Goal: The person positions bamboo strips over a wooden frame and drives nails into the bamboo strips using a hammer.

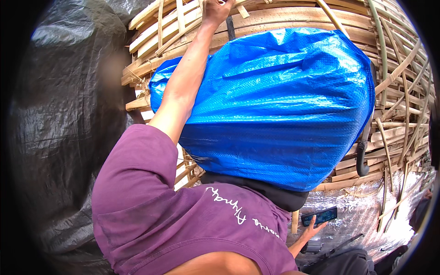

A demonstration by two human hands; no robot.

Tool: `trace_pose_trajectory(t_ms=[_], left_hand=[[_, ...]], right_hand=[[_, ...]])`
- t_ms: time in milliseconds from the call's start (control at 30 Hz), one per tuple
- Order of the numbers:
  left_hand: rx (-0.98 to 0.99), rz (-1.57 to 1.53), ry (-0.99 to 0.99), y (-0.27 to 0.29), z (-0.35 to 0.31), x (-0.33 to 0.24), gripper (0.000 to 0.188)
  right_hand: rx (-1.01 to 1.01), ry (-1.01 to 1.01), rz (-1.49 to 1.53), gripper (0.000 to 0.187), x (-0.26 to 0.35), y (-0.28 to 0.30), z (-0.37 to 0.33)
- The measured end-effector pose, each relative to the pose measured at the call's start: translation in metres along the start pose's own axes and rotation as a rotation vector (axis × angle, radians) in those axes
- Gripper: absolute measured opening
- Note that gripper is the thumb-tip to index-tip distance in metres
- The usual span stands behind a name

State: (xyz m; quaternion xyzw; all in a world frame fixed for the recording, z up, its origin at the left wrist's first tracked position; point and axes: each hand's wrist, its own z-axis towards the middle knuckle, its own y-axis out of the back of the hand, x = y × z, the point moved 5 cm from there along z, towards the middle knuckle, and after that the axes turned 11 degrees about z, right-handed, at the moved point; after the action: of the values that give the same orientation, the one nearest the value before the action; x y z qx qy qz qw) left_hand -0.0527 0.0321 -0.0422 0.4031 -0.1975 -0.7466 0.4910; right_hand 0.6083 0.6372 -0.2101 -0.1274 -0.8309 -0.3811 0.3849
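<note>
My left arm in a purple sleeve stretches up and forward. My left hand [214, 10] is at the top edge, with its fingers curled over a bamboo slat [256, 16] of a woven bamboo frame; the fingertips are partly cut off by the picture's edge. A large blue woven plastic bag [284, 105] bulges in front of my chest, beside that arm. Low at the right, my right hand [310, 231] holds a dark smartphone [320, 215] with a lit screen, above a silver foil sheet [357, 201].
The curved bamboo lattice [403, 91] fills the top and right. Black plastic sheeting [64, 137] covers the left side. A dark bent hose [363, 153] hangs beside the bag. Dark tools or bars [339, 247] lie at the lower right.
</note>
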Motion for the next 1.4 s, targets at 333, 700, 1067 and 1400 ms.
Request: trace_pose_trajectory(t_ms=[333, 700, 1067, 1400], left_hand=[[-0.032, -0.053, -0.021, 0.002, 0.007, 0.004, 0.016], [-0.218, -0.181, -0.043, 0.034, 0.012, -0.001, 0.009], [-0.073, -0.316, 0.112, 0.036, 0.016, -0.022, 0.019], [-0.220, -0.188, 0.102, 0.052, 0.004, 0.024, 0.013]], right_hand=[[-0.467, 0.216, -0.160, 0.071, 0.114, -0.003, 0.053], [-0.175, 1.684, -0.288, 0.023, 0.629, -0.457, -0.135], [-1.083, 1.404, -1.491, 0.010, 0.645, -0.644, -0.147], [-2.619, -0.488, -2.242, 0.010, 0.686, -0.369, -0.093]])
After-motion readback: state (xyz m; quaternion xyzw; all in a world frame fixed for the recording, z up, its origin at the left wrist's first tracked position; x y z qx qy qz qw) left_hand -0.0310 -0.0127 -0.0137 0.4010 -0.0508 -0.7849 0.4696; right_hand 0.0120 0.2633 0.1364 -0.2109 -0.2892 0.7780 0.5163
